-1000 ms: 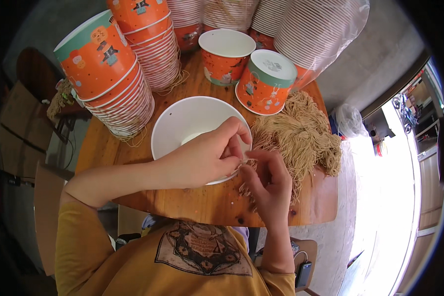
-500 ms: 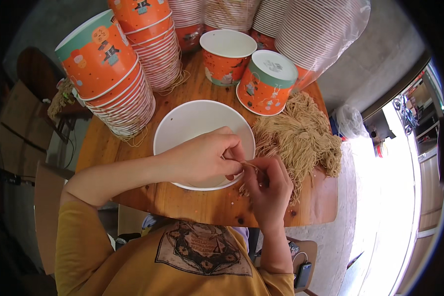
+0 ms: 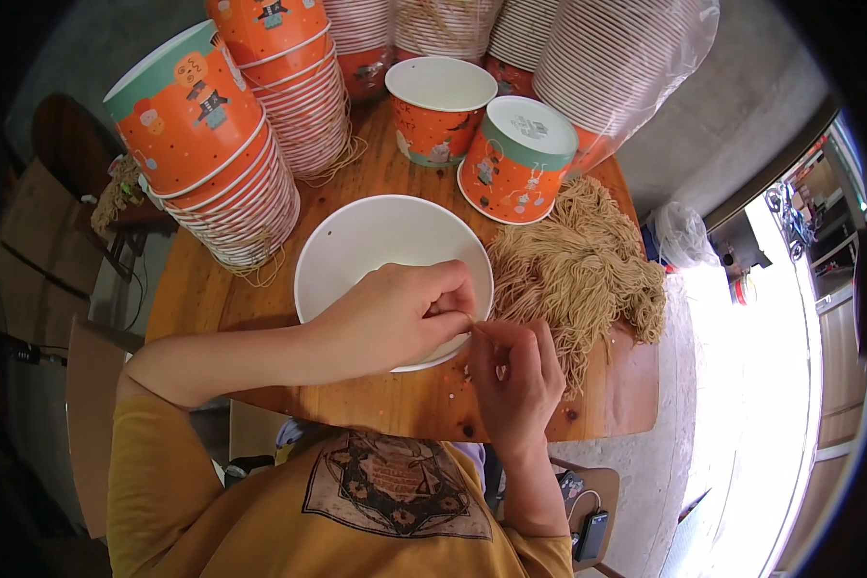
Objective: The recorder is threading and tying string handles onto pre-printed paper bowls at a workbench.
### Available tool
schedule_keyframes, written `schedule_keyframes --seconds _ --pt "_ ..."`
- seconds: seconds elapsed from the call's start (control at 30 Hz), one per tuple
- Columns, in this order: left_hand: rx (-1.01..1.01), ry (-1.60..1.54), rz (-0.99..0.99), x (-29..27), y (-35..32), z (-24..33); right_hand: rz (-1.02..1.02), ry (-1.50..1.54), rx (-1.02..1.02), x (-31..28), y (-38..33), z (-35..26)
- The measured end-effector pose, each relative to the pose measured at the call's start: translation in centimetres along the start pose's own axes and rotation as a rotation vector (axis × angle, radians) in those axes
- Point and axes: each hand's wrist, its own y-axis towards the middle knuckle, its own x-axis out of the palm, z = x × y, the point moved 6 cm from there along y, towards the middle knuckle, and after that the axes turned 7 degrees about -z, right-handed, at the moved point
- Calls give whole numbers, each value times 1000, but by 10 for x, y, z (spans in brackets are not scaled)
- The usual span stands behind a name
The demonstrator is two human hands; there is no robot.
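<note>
A large white paper bucket [image 3: 361, 236] stands near the table's front edge, its open mouth toward me. Over its right side my left hand [image 3: 395, 313] is closed in a pinch. My right hand [image 3: 520, 380], also pinching, meets it fingertip to fingertip at the bucket's rim. Between the fingertips shows a short bit of thin tan string [image 3: 476, 328]; most of it is hidden by the fingers. Just beyond my right hand lies a heaped bundle of tan strings [image 3: 588, 265], its loose ends trailing toward that hand.
Nested orange paper buckets [image 3: 197, 125] lean at the left, with string loops [image 3: 265, 275] hanging at their base. Another stack [image 3: 303, 101] stands behind. An upright bucket [image 3: 438, 125] and an upturned one [image 3: 515, 169] stand at the back, before plastic-wrapped stacks [image 3: 626, 58]. The wooden table [image 3: 217, 303] ends before my shirt.
My hands stay together over the bucket's right side. My left fingers and thumb have straightened slightly, and the right hand has turned and shifted a little left. The whole view has moved slightly.
</note>
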Motion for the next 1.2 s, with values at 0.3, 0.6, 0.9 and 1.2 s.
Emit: schedule_keyframes --seconds 0.3,0.6,0.9,1.2 --pt "6 -168 42 1 1 -2 19 -17 -77 2 -2 -3" --pt "127 -295 -6 3 4 -1 -20 270 218 8 -3 11" --pt "86 -214 -36 4 2 1 35 777 487 19 -9 32" --pt "75 -181 -36 4 3 1 29 -31 -65 -5 0 3"
